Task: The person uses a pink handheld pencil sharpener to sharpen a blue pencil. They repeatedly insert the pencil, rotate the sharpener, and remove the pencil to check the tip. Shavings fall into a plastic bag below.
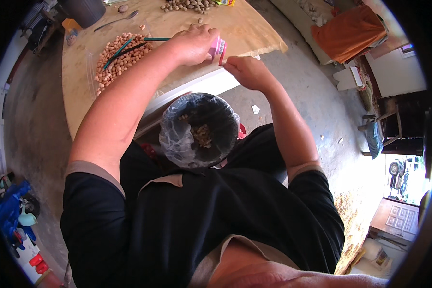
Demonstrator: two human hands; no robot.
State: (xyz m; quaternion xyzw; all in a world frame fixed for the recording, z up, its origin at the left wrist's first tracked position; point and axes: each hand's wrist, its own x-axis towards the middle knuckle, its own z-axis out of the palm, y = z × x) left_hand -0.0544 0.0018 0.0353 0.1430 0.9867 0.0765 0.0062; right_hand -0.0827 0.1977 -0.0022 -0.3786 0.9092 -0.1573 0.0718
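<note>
My left hand (192, 44) reaches over the table's near edge, its fingers wrapped round a pink bottle (218, 48) with a ribbed end pointing right. Most of the bottle is hidden by that hand. Just right of it, my right hand (248, 73) is closed, its fingertips on a thin red piece (222, 58) beside the bottle's end; whether this is a cap or a strip I cannot tell. Left of my left hand, a clear tray (92, 77) holds pale shelled nuts (122, 53), with dark green and black thin-handled tools (117, 55) lying on them.
Between my knees stands a dark bin (224, 115) lined with clear plastic, with shell scraps (202, 136) inside. On the table (247, 29) are a brown pile of nuts (189, 5), a spoon (117, 20) and a dark pot (84, 12). An orange cloth (348, 33) hangs at far right.
</note>
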